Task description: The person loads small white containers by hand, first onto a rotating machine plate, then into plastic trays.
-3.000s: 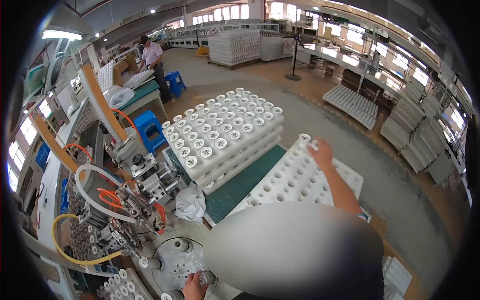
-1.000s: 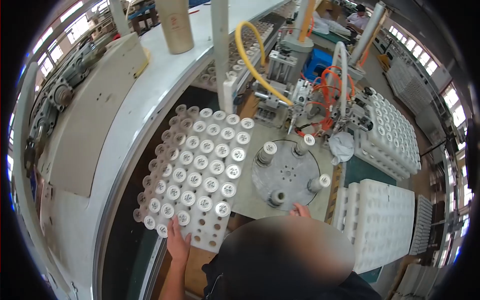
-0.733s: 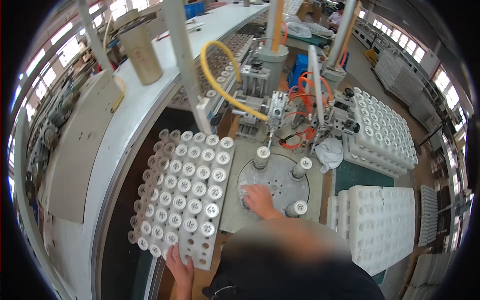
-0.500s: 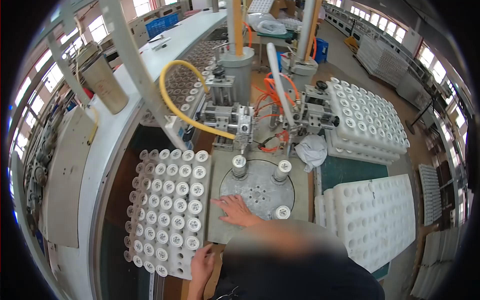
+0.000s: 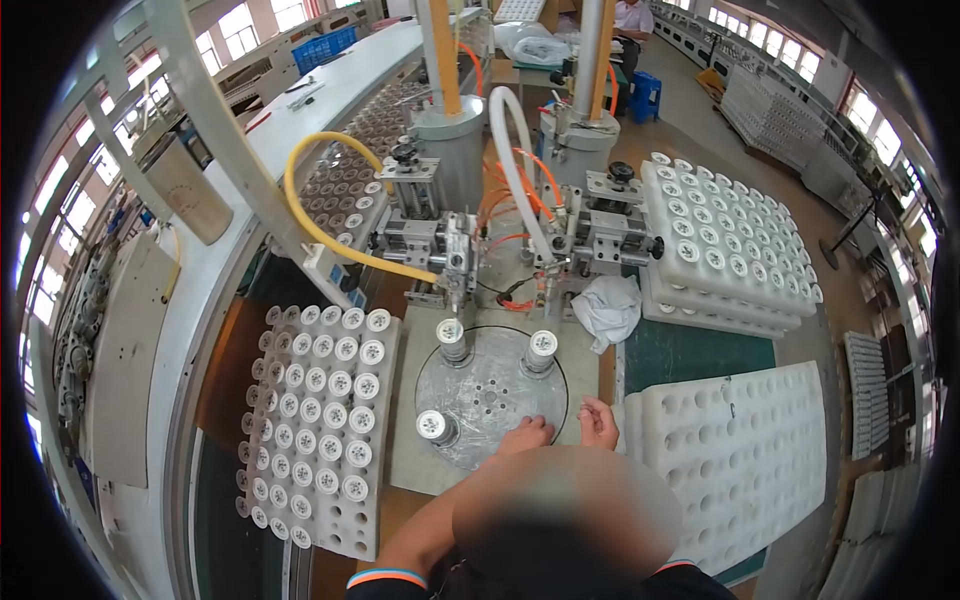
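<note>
My left hand [image 5: 528, 434] rests at the front right of the round metal turntable [image 5: 492, 372], fingers bent and close together; whatever is under them is hidden. Just right of the turntable, my right hand [image 5: 598, 425] is raised with curled fingers; I cannot make out anything in it. Three white-topped round parts stand upright on the turntable: one at the back left [image 5: 451, 333], one at the back right [image 5: 542, 345] and one at the front left [image 5: 432, 426]. To the left, a white tray [image 5: 350, 538] holds rows of similar round parts, with bare holes at its front right corner.
Metal slide units [image 5: 425, 235] with a yellow hose [image 5: 295, 190] stand behind the turntable. A white cloth [image 5: 607, 308] lies beside them. At right are a foam tray with bare holes [image 5: 735, 440] and stacked filled trays [image 5: 730, 290]. A person [image 5: 632, 20] is far back.
My left hand has moved from beside the left tray onto the turntable. My right hand has gone from its left side to its right edge. A front part now stands at the left instead of right.
</note>
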A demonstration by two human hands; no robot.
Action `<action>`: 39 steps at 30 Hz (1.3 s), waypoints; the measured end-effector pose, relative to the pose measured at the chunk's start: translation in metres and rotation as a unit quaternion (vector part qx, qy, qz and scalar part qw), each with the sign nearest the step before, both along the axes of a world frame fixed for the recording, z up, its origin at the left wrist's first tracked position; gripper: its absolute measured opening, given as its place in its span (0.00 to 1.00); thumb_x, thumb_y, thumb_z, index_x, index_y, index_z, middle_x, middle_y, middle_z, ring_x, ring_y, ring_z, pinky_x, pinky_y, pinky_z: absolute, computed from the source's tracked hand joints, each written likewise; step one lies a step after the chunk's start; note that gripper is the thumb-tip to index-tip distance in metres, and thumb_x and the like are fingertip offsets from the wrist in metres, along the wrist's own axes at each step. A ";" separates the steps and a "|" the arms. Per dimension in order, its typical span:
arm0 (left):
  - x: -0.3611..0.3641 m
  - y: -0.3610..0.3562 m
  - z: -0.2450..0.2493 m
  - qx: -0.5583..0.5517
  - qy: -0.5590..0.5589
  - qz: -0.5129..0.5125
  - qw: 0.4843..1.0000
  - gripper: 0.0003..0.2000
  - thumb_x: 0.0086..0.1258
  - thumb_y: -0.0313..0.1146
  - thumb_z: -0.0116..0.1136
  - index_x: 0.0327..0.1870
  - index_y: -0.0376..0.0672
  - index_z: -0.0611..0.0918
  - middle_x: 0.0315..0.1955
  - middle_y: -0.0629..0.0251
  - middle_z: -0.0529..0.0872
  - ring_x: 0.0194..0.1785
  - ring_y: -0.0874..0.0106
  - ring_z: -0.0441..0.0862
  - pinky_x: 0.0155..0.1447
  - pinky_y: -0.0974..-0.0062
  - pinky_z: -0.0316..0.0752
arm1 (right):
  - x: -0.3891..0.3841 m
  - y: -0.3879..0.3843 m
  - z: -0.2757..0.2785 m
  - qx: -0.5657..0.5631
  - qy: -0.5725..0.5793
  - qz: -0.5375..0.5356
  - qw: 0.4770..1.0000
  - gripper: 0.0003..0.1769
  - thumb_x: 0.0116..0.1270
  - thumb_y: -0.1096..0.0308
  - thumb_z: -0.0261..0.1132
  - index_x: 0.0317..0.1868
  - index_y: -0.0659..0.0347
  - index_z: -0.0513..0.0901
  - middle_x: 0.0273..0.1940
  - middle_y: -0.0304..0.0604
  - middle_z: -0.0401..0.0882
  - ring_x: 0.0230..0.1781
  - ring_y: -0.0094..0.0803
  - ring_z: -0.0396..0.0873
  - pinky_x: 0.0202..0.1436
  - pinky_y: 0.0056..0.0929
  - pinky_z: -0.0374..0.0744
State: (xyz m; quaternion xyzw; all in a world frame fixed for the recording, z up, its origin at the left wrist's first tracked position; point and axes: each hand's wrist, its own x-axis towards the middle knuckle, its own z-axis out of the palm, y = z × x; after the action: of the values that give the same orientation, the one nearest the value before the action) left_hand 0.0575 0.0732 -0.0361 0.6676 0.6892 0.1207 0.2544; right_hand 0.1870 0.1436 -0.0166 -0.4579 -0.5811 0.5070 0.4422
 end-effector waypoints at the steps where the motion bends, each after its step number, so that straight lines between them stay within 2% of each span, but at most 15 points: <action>1: -0.001 -0.002 0.010 -0.002 -0.002 -0.007 1.000 0.19 0.53 0.35 0.64 0.47 0.45 0.76 0.47 0.54 0.76 0.51 0.54 0.75 0.51 0.60 0.75 | 0.005 0.003 -0.001 -0.050 0.041 -0.008 0.998 0.12 0.67 0.76 0.58 0.50 0.64 0.78 0.40 0.39 0.77 0.39 0.23 0.75 0.45 0.21 0.74; 4: -0.008 -0.020 0.042 0.042 -0.037 0.023 0.998 0.13 0.55 0.35 0.62 0.41 0.43 0.77 0.43 0.58 0.78 0.48 0.56 0.77 0.48 0.60 0.76 | 0.008 0.014 -0.003 -0.067 0.057 -0.051 0.995 0.13 0.67 0.75 0.58 0.52 0.64 0.77 0.41 0.37 0.77 0.41 0.22 0.74 0.48 0.20 0.73; 9: -0.009 -0.016 0.042 0.010 -0.038 0.187 0.982 0.24 0.54 0.35 0.62 0.55 0.49 0.75 0.42 0.60 0.79 0.42 0.56 0.80 0.44 0.62 0.78 | -0.012 0.043 -0.013 -0.032 0.041 -0.062 0.997 0.15 0.66 0.75 0.59 0.53 0.65 0.77 0.42 0.39 0.77 0.39 0.24 0.75 0.48 0.21 0.73; 11: -0.002 -0.009 0.047 0.026 -0.019 0.178 0.983 0.25 0.55 0.35 0.62 0.57 0.51 0.73 0.43 0.60 0.79 0.42 0.56 0.80 0.43 0.62 0.78 | -0.023 0.064 -0.028 -0.016 0.014 -0.047 0.999 0.16 0.65 0.75 0.60 0.53 0.65 0.77 0.44 0.41 0.77 0.39 0.26 0.75 0.48 0.23 0.74; 13: 0.005 -0.003 0.043 0.041 -0.001 0.172 0.984 0.27 0.55 0.35 0.62 0.60 0.53 0.72 0.44 0.61 0.79 0.42 0.56 0.81 0.42 0.62 0.78 | -0.035 0.084 -0.039 0.068 -0.179 0.001 0.982 0.28 0.57 0.70 0.67 0.59 0.63 0.72 0.50 0.50 0.74 0.43 0.35 0.77 0.47 0.32 0.76; 16: 0.006 -0.006 0.028 -0.012 0.101 0.081 0.991 0.26 0.58 0.35 0.62 0.61 0.54 0.72 0.45 0.61 0.78 0.43 0.57 0.81 0.41 0.61 0.79 | -0.061 0.101 -0.024 0.002 -0.228 0.095 0.969 0.39 0.52 0.65 0.72 0.64 0.64 0.65 0.57 0.57 0.68 0.50 0.45 0.75 0.53 0.39 0.74; 17: 0.002 -0.016 0.034 -0.008 0.081 0.089 0.993 0.26 0.59 0.35 0.61 0.62 0.55 0.71 0.45 0.60 0.77 0.43 0.57 0.81 0.41 0.61 0.79 | -0.069 0.121 -0.070 0.049 -0.272 0.129 0.952 0.46 0.49 0.62 0.73 0.67 0.65 0.61 0.60 0.60 0.65 0.56 0.53 0.71 0.60 0.42 0.71; 19: -0.011 -0.049 0.050 -0.027 0.072 0.141 0.987 0.26 0.60 0.35 0.61 0.62 0.56 0.71 0.45 0.59 0.77 0.43 0.57 0.81 0.41 0.61 0.79 | -0.082 0.127 -0.062 0.178 -0.306 0.188 0.916 0.46 0.48 0.64 0.73 0.66 0.66 0.61 0.60 0.61 0.66 0.60 0.56 0.68 0.65 0.43 0.67; 21: -0.018 -0.095 0.070 0.075 -0.015 0.202 0.976 0.28 0.58 0.36 0.63 0.62 0.56 0.71 0.43 0.60 0.76 0.43 0.59 0.81 0.42 0.63 0.79 | -0.092 0.133 -0.067 0.186 -0.317 0.237 0.900 0.42 0.50 0.64 0.72 0.64 0.65 0.64 0.57 0.59 0.70 0.59 0.53 0.70 0.63 0.42 0.69; 24: -0.022 -0.179 0.089 0.032 -0.058 0.367 0.928 0.29 0.58 0.38 0.64 0.63 0.59 0.71 0.45 0.60 0.77 0.45 0.59 0.80 0.43 0.64 0.78 | -0.092 0.145 -0.069 0.240 -0.339 0.254 0.873 0.34 0.53 0.65 0.70 0.61 0.63 0.69 0.55 0.56 0.73 0.55 0.51 0.73 0.58 0.41 0.71; 26: -0.029 -0.244 0.090 0.102 -0.018 0.462 0.881 0.30 0.56 0.38 0.66 0.63 0.61 0.71 0.47 0.61 0.77 0.47 0.60 0.80 0.45 0.66 0.78 | -0.090 0.124 -0.038 0.245 -0.310 0.250 0.884 0.32 0.54 0.67 0.69 0.60 0.63 0.70 0.53 0.55 0.74 0.54 0.49 0.74 0.56 0.39 0.72; 30: -0.063 -0.344 0.101 0.004 0.081 0.610 0.788 0.34 0.53 0.36 0.68 0.65 0.59 0.70 0.46 0.61 0.76 0.45 0.62 0.80 0.45 0.67 0.78 | -0.095 0.040 -0.028 0.093 -0.133 0.154 0.975 0.29 0.53 0.68 0.70 0.56 0.64 0.73 0.53 0.50 0.75 0.52 0.41 0.75 0.54 0.34 0.73; 33: -0.099 -0.365 0.075 -0.005 0.112 0.600 0.792 0.35 0.51 0.37 0.69 0.65 0.59 0.71 0.45 0.60 0.76 0.45 0.61 0.80 0.43 0.66 0.78 | -0.121 -0.072 0.011 0.148 -0.165 0.362 0.906 0.30 0.49 0.65 0.72 0.55 0.61 0.75 0.51 0.47 0.75 0.52 0.40 0.73 0.57 0.36 0.70; 34: -0.108 -0.367 0.062 -0.041 0.122 0.556 0.821 0.36 0.50 0.37 0.70 0.65 0.59 0.70 0.45 0.60 0.76 0.45 0.61 0.79 0.43 0.65 0.78 | -0.132 -0.099 0.023 0.292 -0.160 0.433 0.837 0.32 0.46 0.61 0.73 0.53 0.60 0.76 0.50 0.48 0.75 0.52 0.43 0.72 0.58 0.39 0.68; 39: -0.103 -0.378 0.042 -0.041 0.164 0.493 0.853 0.41 0.49 0.38 0.71 0.68 0.56 0.65 0.48 0.60 0.75 0.46 0.61 0.78 0.41 0.64 0.78 | -0.171 -0.219 0.030 0.424 -0.119 0.576 0.688 0.37 0.42 0.52 0.75 0.56 0.50 0.75 0.59 0.43 0.68 0.63 0.43 0.62 0.61 0.52 0.59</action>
State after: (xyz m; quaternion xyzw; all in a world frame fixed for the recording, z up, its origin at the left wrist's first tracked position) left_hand -0.0458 -0.3051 0.0062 0.2395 0.9640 0.0907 0.0714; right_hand 0.0162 -0.0750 0.0129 0.1469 -0.9316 0.3027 0.1377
